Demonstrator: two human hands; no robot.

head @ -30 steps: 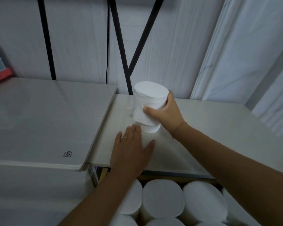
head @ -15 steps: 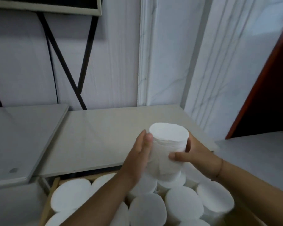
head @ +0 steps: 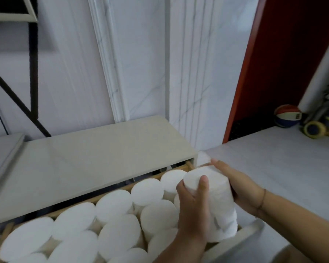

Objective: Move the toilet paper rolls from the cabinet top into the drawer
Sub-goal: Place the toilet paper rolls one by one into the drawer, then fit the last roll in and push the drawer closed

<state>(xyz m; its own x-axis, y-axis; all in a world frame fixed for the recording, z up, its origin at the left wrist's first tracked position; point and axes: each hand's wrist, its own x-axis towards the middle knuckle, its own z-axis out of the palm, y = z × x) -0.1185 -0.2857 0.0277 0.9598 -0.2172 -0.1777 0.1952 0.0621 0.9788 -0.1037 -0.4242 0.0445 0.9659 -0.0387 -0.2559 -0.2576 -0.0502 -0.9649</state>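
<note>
A white toilet paper roll (head: 217,198) stands upright over the right end of the open wooden drawer (head: 187,165). My left hand (head: 193,205) wraps its near side, thumb over the top edge. My right hand (head: 239,186) presses against its far right side. Both hands hold the roll. Several white rolls (head: 114,204) stand packed on end in the drawer. The beige cabinet top (head: 87,160) behind the drawer is bare.
A marble wall and pillar (head: 194,82) rise behind the cabinet. A dark red door frame (head: 245,82) stands to the right. On the pale floor at far right lie a ball (head: 288,115) and a wheeled toy (head: 323,122). Black metal braces (head: 33,73) cross at upper left.
The roll has come off the cabinet top and down to the drawer's right end. My left hand left the cabinet top and joined the right on the roll. My view swung right.
</note>
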